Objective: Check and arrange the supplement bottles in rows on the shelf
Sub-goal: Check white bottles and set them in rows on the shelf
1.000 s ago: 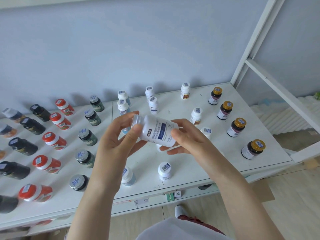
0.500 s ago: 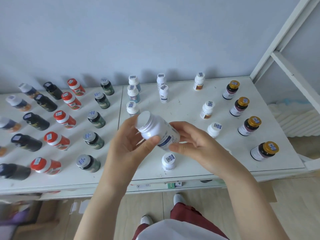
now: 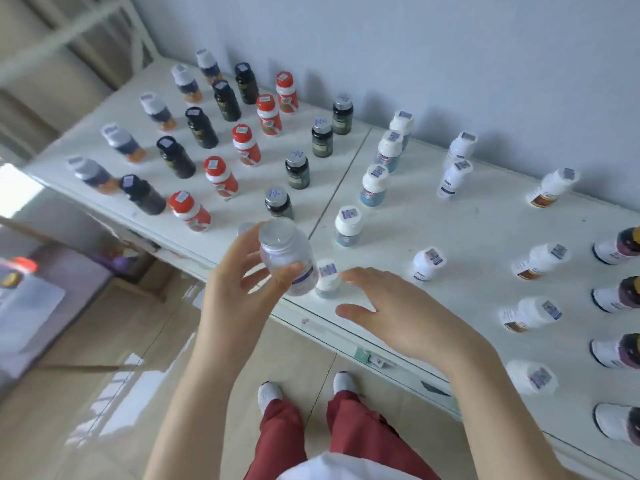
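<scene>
My left hand (image 3: pixel 239 289) grips a white supplement bottle (image 3: pixel 287 256) with a blue label, held above the front edge of the white shelf (image 3: pixel 467 230), cap towards me. My right hand (image 3: pixel 398 313) hovers just to its right with fingers spread and holds nothing. A small white-capped bottle (image 3: pixel 327 278) stands on the shelf between the two hands. Rows of bottles stand on the shelf: red-capped (image 3: pixel 247 145), black (image 3: pixel 201 128), dark green (image 3: pixel 297 169), and white with blue labels (image 3: pixel 374 185).
More white bottles (image 3: pixel 457 174) and dark bottles with white labels (image 3: pixel 616 245) stand on the right half. A white frame post (image 3: pixel 136 26) rises at the far left corner. The floor and my feet (image 3: pixel 304 389) lie below the shelf's front edge.
My right hand has let go of the white bottle and opened; the left hand alone holds it now. The view has swung left and tilted, so the shelf now runs diagonally.
</scene>
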